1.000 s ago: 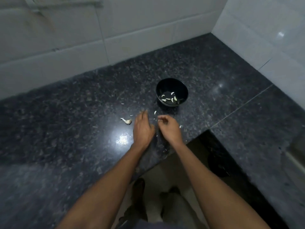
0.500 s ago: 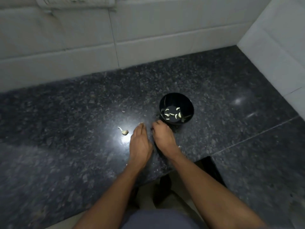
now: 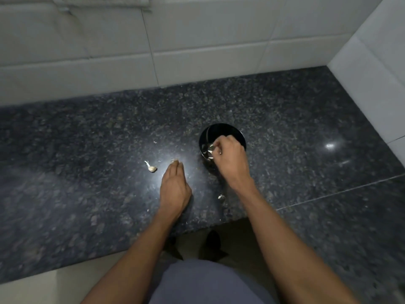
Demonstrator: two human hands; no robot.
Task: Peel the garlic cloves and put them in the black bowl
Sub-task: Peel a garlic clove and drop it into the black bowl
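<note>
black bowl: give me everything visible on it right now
The black bowl is small, round and glossy, its material unclear. It stands upright on the dark speckled stone counter, right of the bright glare. Several pale peeled garlic cloves lie inside at its left. The right hand reaches over its near rim with curled fingers, hiding much of the interior; whether it touches the bowl or holds a clove is unclear. The left hand is apart from it.

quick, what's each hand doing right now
Left hand: open, fingers flat on the counter.
Right hand: curled over the black bowl; cannot tell if it holds anything.
</note>
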